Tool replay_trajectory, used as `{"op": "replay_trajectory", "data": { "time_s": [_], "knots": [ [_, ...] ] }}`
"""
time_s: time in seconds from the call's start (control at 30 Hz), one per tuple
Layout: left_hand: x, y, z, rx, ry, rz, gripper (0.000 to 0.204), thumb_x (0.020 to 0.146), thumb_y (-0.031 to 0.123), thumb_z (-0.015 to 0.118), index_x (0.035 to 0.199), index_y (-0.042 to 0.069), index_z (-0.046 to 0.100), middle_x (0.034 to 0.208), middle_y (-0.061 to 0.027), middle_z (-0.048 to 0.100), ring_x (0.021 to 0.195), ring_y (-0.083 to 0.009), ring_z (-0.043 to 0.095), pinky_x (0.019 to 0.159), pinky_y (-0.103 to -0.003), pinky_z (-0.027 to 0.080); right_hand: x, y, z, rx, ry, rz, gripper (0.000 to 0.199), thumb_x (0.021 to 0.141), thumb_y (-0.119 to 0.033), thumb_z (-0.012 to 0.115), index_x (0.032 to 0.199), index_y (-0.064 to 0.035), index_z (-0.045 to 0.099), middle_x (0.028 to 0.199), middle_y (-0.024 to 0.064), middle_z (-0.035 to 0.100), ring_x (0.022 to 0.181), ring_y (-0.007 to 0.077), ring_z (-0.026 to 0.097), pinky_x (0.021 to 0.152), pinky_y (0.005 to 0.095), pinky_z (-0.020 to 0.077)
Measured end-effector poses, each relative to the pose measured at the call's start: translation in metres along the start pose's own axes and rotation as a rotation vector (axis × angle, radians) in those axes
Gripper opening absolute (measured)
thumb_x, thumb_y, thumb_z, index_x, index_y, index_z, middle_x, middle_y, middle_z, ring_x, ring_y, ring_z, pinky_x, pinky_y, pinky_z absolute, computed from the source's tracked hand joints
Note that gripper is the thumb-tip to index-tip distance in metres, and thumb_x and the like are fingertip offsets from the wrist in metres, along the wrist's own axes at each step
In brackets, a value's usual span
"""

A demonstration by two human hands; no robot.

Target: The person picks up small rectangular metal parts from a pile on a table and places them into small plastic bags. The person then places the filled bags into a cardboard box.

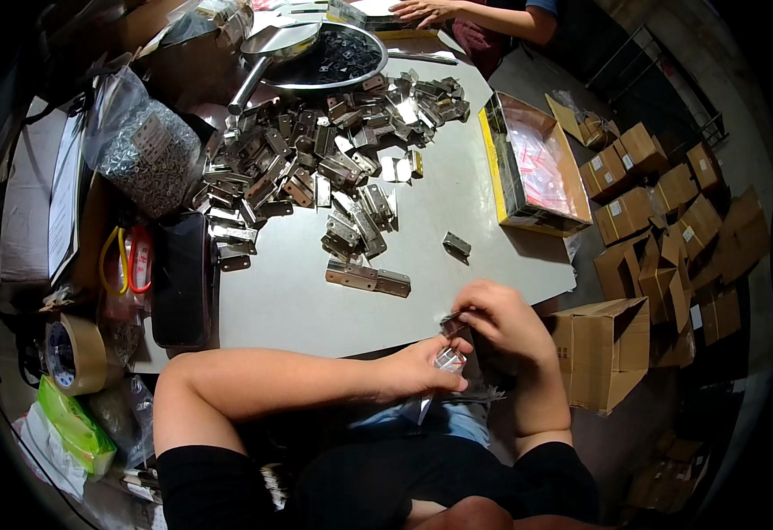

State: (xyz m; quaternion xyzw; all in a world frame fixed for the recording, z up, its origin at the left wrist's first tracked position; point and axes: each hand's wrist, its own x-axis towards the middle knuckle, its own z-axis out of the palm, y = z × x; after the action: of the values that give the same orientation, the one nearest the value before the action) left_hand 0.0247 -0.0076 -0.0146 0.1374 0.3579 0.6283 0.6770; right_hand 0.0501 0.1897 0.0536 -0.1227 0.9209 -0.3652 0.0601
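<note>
Just past the table's near edge, my left hand (424,367) is closed round a small clear plastic bag (448,360) with shiny metal inside. My right hand (498,318) pinches a small metal bracket (451,324) right above the bag; its fingers partly cover it. One loose bracket (457,246) lies on the table beyond my right hand. A short row of brackets (367,277) sits farther left, in front of a large heap of hinge-like metal brackets (316,159).
A steel bowl (378,57) of dark small parts holds a scoop (280,40). An open box (503,208) of plastic bags stands at right. Leftward are a bag of screws (152,150), scissors (139,256) and a tape roll (82,353). Another person's hand (424,11) is across the table; cartons (600,353) cover the floor.
</note>
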Motion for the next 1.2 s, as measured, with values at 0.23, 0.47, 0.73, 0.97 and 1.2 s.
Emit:
{"op": "replay_trajectory", "data": {
  "time_s": [0.23,0.47,0.73,0.97,1.2],
  "knots": [
    [0.001,-0.001,-0.004,0.051,-0.039,0.025,0.055,0.083,0.007,0.074,0.129,0.007,0.044,0.100,-0.0011,0.055,0.089,-0.0080,0.055,0.073,-0.022,0.047,-0.016,-0.023,-0.011,0.101,-0.161,-0.081,0.019,0.078,-0.004,0.071,0.097,-0.0049,0.069,0.085,0.0110,0.065,0.074,0.0297,0.064,0.067,0.0340,0.0511],
    [0.000,0.007,-0.001,0.170,-0.069,0.113,0.058,0.082,0.011,0.076,0.130,0.005,0.044,0.101,-0.0008,0.054,0.089,-0.0079,0.052,0.077,-0.022,0.045,-0.012,-0.049,-0.008,-0.211,-0.078,-0.131,0.016,0.076,-0.004,0.070,0.091,-0.0074,0.070,0.080,0.0085,0.063,0.069,0.0280,0.063,0.060,0.0342,0.0509],
    [0.001,0.004,0.001,0.238,-0.043,0.220,0.056,0.085,0.019,0.076,0.129,0.004,0.045,0.098,-0.0012,0.053,0.092,-0.0084,0.051,0.079,-0.025,0.044,-0.014,-0.057,-0.009,-0.288,-0.157,-0.189,0.022,0.070,-0.006,0.070,0.092,-0.0080,0.068,0.081,0.0086,0.062,0.074,0.0286,0.063,0.063,0.0363,0.0509],
    [0.002,0.004,-0.001,0.346,-0.082,0.212,0.054,0.087,0.028,0.074,0.127,0.005,0.045,0.096,-0.0009,0.052,0.089,-0.0079,0.050,0.078,-0.023,0.043,0.032,-0.001,-0.020,0.004,0.108,0.041,0.017,0.082,-0.007,0.069,0.098,0.0000,0.067,0.085,0.0109,0.066,0.074,0.0178,0.065,0.071,0.0304,0.0529],
    [0.002,0.002,-0.002,0.532,-0.104,0.200,0.064,0.079,0.034,0.078,0.127,0.000,0.051,0.113,-0.0105,0.058,0.106,-0.0178,0.055,0.095,-0.030,0.043,0.064,-0.024,0.043,-0.259,0.166,-0.181,0.031,0.078,-0.014,0.074,0.105,-0.0028,0.062,0.105,0.0153,0.058,0.097,0.0327,0.059,0.084,0.0386,0.0499]
  ]
}}
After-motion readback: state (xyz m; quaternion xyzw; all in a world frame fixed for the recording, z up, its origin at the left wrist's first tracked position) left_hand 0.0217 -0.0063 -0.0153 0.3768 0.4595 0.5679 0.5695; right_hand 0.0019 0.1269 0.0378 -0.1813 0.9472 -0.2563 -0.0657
